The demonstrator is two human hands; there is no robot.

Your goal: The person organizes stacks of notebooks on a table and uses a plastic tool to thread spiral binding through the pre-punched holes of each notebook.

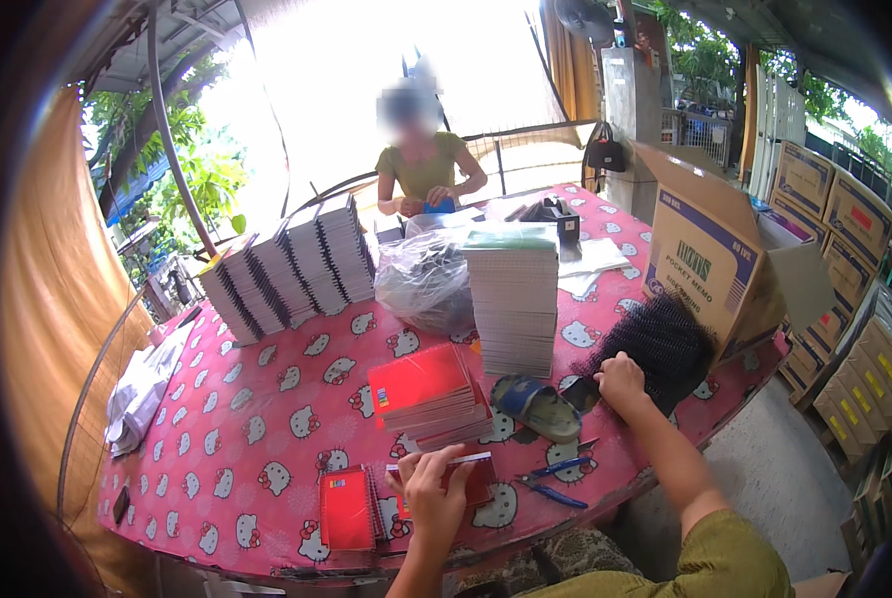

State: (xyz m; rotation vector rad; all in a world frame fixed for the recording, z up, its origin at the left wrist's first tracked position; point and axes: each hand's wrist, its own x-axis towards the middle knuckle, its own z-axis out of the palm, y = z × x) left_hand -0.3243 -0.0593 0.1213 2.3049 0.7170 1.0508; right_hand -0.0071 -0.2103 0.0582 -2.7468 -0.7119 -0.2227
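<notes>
My left hand [434, 490] grips a small red notebook [479, 480] near the table's front edge, fingers bent over its top. To its left lies a short stack of red notebooks [348, 510]. A taller stack of red notebooks [421, 384] stands just beyond. My right hand [621, 383] is closed at the near left edge of a heap of black spiral binding coils [655, 344], its fingertips pinching at the coils. Between my hands are a worn dark slipper [537, 407] and blue-handled pliers [553, 478].
A tall stack of notebooks [511, 299] and a clear plastic bag [426, 279] stand mid-table. Bound notebooks [286, 269] fill the far left. An open carton [705, 239] stands at right, with more cartons [845, 249] behind. Across the pink tablecloth [256, 468] sits a person [424, 164].
</notes>
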